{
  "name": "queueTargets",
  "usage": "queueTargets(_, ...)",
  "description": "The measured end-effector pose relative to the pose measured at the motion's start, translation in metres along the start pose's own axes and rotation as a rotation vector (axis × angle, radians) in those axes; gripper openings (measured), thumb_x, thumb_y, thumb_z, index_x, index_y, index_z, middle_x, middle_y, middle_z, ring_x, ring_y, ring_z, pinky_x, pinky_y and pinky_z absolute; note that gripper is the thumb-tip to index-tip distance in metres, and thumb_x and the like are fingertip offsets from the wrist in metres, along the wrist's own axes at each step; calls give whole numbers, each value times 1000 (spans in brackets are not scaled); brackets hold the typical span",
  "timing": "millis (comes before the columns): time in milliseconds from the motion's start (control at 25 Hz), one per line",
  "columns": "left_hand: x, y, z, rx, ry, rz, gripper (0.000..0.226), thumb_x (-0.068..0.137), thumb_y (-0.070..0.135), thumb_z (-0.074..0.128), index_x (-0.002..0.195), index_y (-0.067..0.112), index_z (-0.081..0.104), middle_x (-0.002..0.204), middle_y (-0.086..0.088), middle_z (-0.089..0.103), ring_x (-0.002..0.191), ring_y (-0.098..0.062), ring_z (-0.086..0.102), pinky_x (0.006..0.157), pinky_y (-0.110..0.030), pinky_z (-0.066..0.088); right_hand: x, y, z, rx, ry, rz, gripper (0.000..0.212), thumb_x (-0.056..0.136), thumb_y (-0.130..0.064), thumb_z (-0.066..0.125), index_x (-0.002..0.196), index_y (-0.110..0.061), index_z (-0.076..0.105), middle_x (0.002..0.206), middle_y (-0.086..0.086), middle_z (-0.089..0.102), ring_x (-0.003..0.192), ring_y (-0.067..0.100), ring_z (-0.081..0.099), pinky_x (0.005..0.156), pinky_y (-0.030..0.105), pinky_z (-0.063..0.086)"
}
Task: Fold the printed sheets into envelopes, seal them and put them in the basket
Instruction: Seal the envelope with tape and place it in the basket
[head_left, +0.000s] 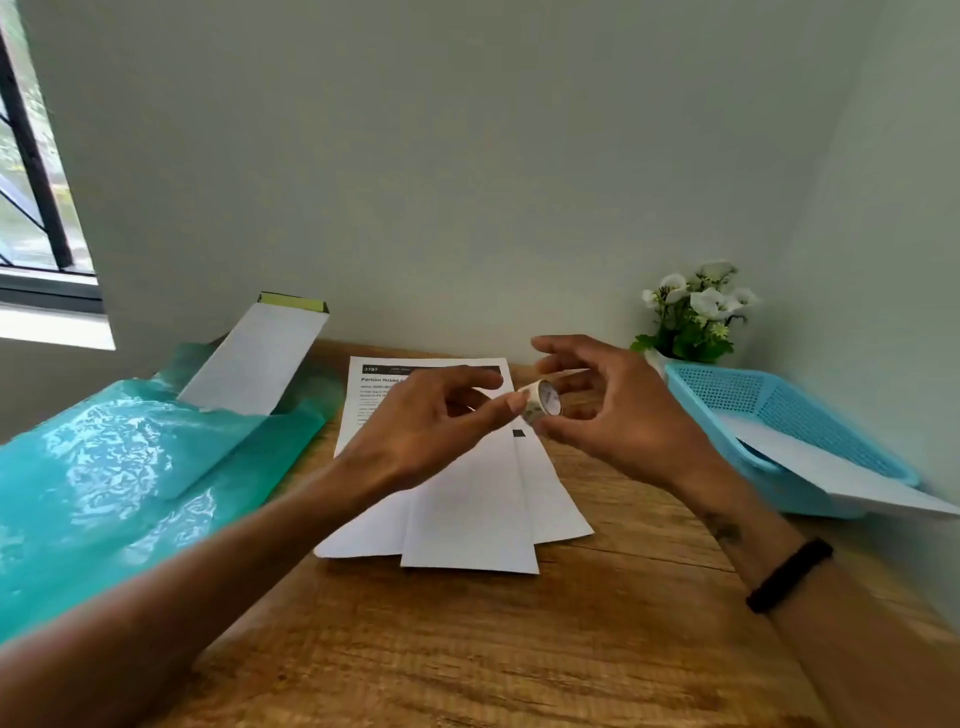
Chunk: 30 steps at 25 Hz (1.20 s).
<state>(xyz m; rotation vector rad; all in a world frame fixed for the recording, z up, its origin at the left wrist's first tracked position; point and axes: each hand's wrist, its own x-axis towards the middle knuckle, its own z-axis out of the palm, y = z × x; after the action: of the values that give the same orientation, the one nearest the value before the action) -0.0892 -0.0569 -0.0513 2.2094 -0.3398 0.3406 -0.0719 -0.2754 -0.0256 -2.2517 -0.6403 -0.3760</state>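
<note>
A small roll of patterned tape is held in the air above the papers. My right hand grips it between thumb and fingers, and my left hand touches its edge with thumb and fingertip. Below lies a folded white sheet on top of other sheets; a printed sheet shows behind it. The light blue basket stands at the right with a white folded paper sticking out of it.
A teal plastic wrapper covers the table's left side, with a white open carton lying on it. A pot of white flowers stands by the back wall. The wooden table extends toward me.
</note>
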Motion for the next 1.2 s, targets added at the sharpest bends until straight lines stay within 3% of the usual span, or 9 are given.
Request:
queueTargets(80,1,0,-1,-189,-29,-70,68,80,69,63,133,26,70,112,7,78,95,-8,76,89,-33,64,-3,-11,16,24,68,-66,77,80,-38,87,147,-41,50,131,-14,65,114,5,68,91,26,62)
queueTargets(240,0,0,-4,-414,-4,-81,47,83,45,77,122,19,76,104,5,81,93,-8,78,85,-29,64,-7,-21,26,70,136,-105,82,79,-38,86,151,-36,46,131,-11,65,115,6,68,95,25,60)
queueTargets(360,0,-2,-3,-272,117,-36,41,81,43,82,118,27,77,111,14,77,92,-5,76,71,-19,62,-5,-18,29,111,136,-78,79,83,-19,86,151,-34,48,131,-11,67,118,7,68,97,29,60)
queueTargets(440,2,-6,-2,-199,181,11,39,84,39,83,120,28,74,117,12,76,96,-6,75,67,-18,62,-4,-14,29,150,182,-33,65,90,-11,77,147,-31,53,127,-12,70,117,5,68,90,19,60)
queueTargets(560,0,-11,0,-130,209,124,40,87,31,81,125,24,71,122,6,74,96,-2,73,74,-13,60,-4,-12,29,217,250,21,47,93,-19,76,137,-26,63,117,-13,75,104,-4,69,71,3,53)
queueTargets(800,-2,-16,2,64,257,404,34,91,26,79,124,19,72,122,4,73,98,-5,71,83,-8,56,-8,-12,32,192,357,-26,40,85,-25,84,122,-19,73,104,-11,79,93,-8,72,74,7,56)
queueTargets(1000,-1,-17,2,81,259,447,34,91,23,80,124,18,72,123,2,73,100,-6,71,85,-6,54,-6,-11,29,133,373,-50,33,83,-25,86,114,-19,76,98,-11,79,89,-7,72,73,7,56)
queueTargets(1200,0,-15,1,64,260,450,33,92,23,79,124,17,72,123,2,73,101,-6,71,85,-6,54,-9,-15,31,-27,389,-153,30,88,-20,82,117,-17,76,96,-8,77,86,-1,71,79,10,57)
